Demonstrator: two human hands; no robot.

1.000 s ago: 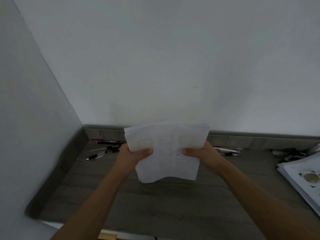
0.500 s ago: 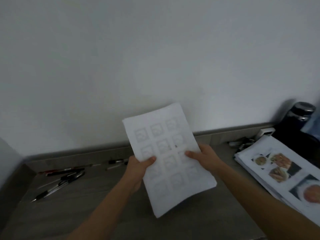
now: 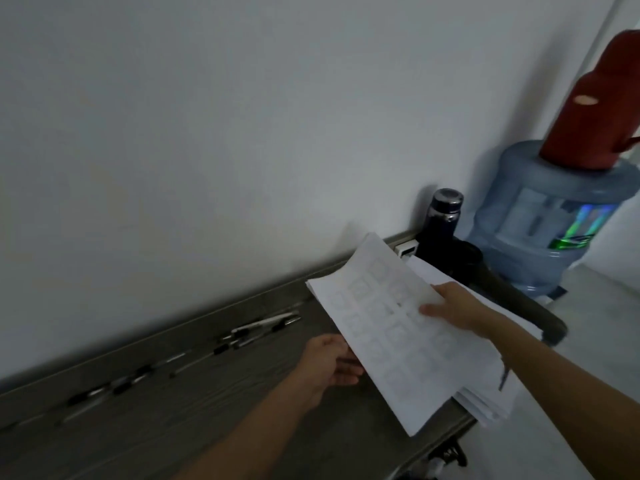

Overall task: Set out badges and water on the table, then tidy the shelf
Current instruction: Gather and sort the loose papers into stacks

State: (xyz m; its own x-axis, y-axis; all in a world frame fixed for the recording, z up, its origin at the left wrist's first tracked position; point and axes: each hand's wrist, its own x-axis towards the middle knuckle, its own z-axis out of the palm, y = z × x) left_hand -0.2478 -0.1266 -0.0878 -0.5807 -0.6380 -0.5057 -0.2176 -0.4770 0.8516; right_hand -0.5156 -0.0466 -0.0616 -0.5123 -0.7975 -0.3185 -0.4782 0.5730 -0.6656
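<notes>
A sheaf of white printed sheets hangs over the right end of the grey wooden shelf, above a paper stack. My right hand grips the sheets at their right edge, thumb on top. My left hand is off the paper, just left of its lower edge, fingers loosely curled and holding nothing. Several pens lie along the shelf's back edge.
A dark metal flask stands at the shelf's far right corner beside a small white box. A large blue water jug with a red pump sits on the floor to the right. The white wall runs behind.
My view has swung right. The sheets moved right, over the stack. My left hand has let go of the paper; only my right hand holds it now.
</notes>
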